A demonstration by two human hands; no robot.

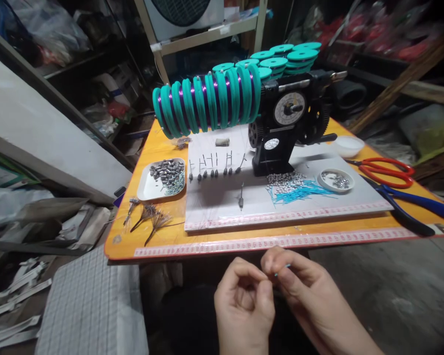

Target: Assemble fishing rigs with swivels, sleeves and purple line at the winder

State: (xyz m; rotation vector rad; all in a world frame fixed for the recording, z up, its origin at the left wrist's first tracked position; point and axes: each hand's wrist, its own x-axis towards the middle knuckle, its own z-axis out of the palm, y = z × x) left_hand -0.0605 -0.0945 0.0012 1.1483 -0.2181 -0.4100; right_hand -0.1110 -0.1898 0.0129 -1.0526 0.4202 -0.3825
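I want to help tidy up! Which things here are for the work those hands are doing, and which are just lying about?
Probably for the work:
the right hand pinching a thin blue piece
the left hand
blue wires
grey metal weights in the white tray

Probably just lying about:
plastic bags
the fan

Here we go: left hand [244, 308] and right hand [303, 296] close together just below the orange desk [207, 234], right fingers [272, 261] pinching a short blue wire [283, 269]!

Orange table [163, 241] with scissors [388, 170], pliers [418, 204], board [214, 209]
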